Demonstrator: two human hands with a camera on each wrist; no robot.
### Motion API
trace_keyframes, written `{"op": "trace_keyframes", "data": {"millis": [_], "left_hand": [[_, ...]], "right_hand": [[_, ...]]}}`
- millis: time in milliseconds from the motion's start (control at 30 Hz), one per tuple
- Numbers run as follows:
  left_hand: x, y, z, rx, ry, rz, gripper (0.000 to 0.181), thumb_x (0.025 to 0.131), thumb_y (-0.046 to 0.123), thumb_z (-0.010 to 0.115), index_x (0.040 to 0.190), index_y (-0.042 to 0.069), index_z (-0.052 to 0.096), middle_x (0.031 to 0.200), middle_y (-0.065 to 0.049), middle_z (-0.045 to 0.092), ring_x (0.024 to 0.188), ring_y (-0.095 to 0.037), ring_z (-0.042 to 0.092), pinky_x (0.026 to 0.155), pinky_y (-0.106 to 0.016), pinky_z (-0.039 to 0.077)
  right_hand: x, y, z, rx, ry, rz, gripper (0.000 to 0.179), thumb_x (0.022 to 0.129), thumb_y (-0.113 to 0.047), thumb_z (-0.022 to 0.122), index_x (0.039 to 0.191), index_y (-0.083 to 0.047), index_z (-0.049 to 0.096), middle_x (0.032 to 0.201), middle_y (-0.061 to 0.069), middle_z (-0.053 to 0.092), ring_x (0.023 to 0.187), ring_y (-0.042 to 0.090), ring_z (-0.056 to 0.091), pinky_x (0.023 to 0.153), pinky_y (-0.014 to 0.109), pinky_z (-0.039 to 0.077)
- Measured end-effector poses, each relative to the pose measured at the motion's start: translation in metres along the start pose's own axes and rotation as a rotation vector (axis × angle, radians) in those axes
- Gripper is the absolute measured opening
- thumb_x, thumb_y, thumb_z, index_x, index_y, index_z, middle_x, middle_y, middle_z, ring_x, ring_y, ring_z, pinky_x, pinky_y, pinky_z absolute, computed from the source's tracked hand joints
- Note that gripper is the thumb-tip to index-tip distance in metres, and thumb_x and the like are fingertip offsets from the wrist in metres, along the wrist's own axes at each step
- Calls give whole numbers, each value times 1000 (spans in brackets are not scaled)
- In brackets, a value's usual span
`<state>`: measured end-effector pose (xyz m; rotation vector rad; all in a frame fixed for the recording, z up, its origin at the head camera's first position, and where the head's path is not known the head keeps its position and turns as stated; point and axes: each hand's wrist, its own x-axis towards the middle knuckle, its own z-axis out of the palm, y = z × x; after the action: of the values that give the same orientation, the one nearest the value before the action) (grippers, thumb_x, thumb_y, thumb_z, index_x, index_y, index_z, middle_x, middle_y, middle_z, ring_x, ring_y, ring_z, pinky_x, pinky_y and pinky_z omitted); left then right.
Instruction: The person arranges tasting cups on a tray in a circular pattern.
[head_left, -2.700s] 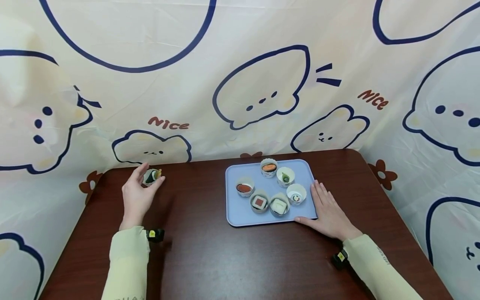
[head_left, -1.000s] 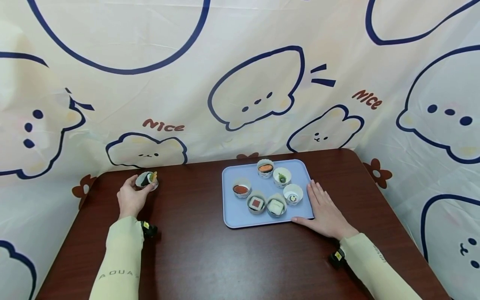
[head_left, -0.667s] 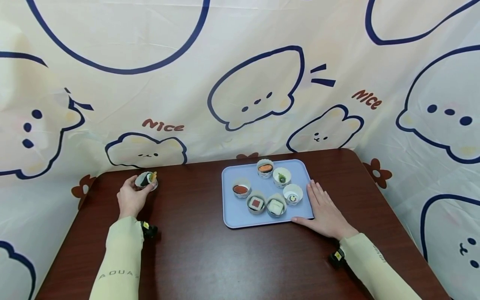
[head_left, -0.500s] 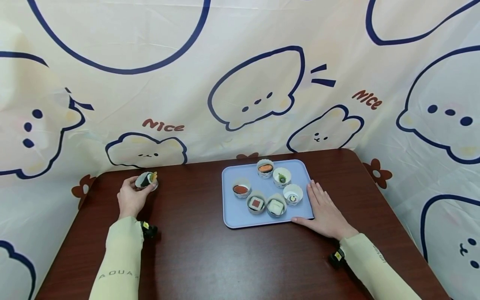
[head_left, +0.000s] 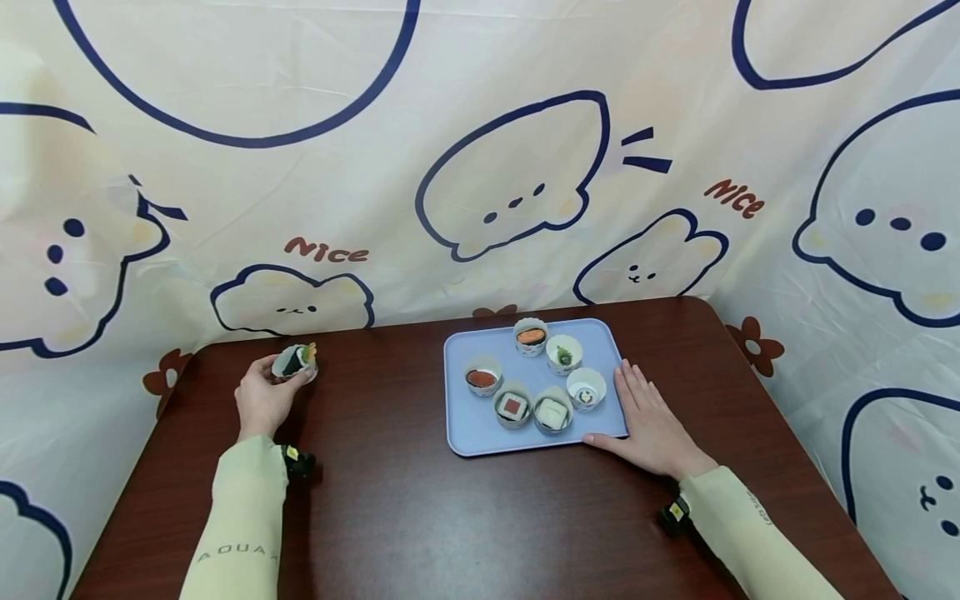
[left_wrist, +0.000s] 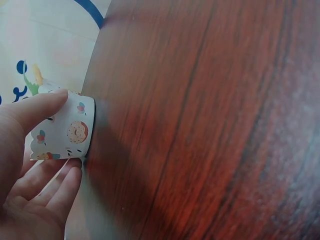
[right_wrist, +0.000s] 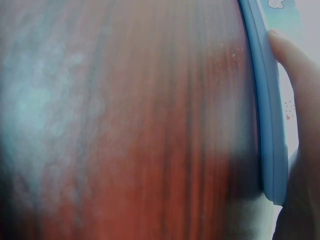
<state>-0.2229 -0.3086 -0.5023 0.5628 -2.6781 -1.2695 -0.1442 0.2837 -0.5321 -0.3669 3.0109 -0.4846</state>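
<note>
At the table's far left corner my left hand holds a small paper cup. Inside the cup is a sushi-like piece, dark and white with green and orange bits. From the left wrist view, the thumb lies along the side of the donut-printed cup, with other fingers on its opposite side; its base is at or close to the tabletop. My right hand rests with straight fingers along the right edge of a blue tray. Only part of that hand shows in the right wrist view, against the tray rim.
Several similar paper cups stand on the tray, holding sushi-like pieces, among them an orange-topped one and a white one. The dark wooden table ends at a cartoon-printed cloth behind and at both sides.
Since the earliest frame my left fingers have come lower around the cup's sides. Over the last second the cup shifts only slightly in the grip. The right hand stays on the tray edge.
</note>
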Motion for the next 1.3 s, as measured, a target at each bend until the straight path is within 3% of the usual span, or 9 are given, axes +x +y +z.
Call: {"op": "trace_keyframes", "data": {"millis": [533,833,1300], "left_hand": [[0,5,-1,2,13,32,73,94,36,75,150,0,44,142,-24,54,117,-35,52,96,-45,44],[-3,17,0,-18,-6,76,71,94,33,75,149,0,45,142,-26,53,121,-37,54,103,-50,45],[-5,23,4,-19,-28,119,71,93,31,77,149,0,45,143,-25,53,123,-37,54,104,-51,46]], "right_hand": [[0,-1,-1,3,0,-3,127,81,-86,53,161,1,9,168,20,2,154,36,1,121,55,9],[0,-1,0,4,1,-3,127,81,-86,53,161,2,9,168,20,2,153,36,1,121,55,9],[0,-1,-1,6,7,-9,127,81,-86,53,161,2,9,168,20,2,154,35,1,121,54,9]]}}
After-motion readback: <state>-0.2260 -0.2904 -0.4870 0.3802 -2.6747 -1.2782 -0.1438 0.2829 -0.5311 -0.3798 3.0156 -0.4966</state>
